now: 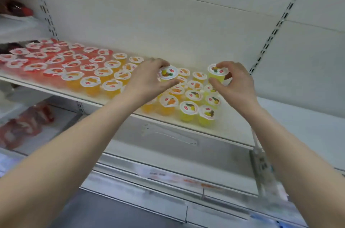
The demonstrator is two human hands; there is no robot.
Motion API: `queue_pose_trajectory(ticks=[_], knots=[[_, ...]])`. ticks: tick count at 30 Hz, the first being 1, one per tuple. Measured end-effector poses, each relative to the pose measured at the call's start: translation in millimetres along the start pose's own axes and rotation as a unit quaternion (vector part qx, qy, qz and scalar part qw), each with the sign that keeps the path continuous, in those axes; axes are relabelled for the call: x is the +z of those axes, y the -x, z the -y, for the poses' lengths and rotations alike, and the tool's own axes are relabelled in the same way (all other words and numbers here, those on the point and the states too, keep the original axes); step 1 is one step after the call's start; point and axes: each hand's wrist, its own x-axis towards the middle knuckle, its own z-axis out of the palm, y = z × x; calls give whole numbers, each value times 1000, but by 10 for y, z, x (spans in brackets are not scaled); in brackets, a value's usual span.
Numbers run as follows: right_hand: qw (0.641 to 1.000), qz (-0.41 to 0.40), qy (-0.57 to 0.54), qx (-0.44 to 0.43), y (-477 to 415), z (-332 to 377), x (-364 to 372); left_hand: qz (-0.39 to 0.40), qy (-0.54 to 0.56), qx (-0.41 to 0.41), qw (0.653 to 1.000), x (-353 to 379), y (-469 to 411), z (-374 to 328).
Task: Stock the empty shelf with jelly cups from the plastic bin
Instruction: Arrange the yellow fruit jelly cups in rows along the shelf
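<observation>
Yellow jelly fills both cups in hand. The left hand (149, 76) grasps the first cup (168, 73) at frame centre, fingers and thumb curled round its lidded rim. The right hand (235, 80) pinches the second cup (217, 73) just right of centre, thumb on the near wall and fingers over the far rim. Whether either base touches the shelf cannot be determined. Between and below the hands, yellow cups (196, 108) stand upright near the front edge of the white shelf (298, 115). Orange cups (104, 76) adjoin them on the left. Red cups (46, 55) occupy the left end. A slotted upright (276, 27) runs up the back panel at upper right. Blurred red packages (24, 126) lie on a lower level at lower left.
</observation>
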Motion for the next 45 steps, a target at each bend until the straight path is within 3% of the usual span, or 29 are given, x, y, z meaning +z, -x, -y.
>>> queue_pose_trajectory(ticks=[7, 16, 28, 32, 35, 45], knots=[[994, 57, 35, 89, -57, -1112, -121, 7, 3, -16, 1000, 579, -263, -454], [987, 123, 8, 102, -230, -1546, 181, 11, -21, -47, 999, 797, -411, -634], [988, 138, 18, 70, -366, -1653, 282, 25, -22, -5, 999, 930, -599, -862], [979, 194, 64, 11, -375, -1684, 144, 52, -23, 20, 998, 1101, -666, -1036], [975, 191, 107, -36, -403, -1741, -18, 77, -23, 42, 996, 1274, -707, -1191], [974, 156, 150, -59, -435, -1842, -292, 150, -145, 77, 975, 1759, -715, -1350]])
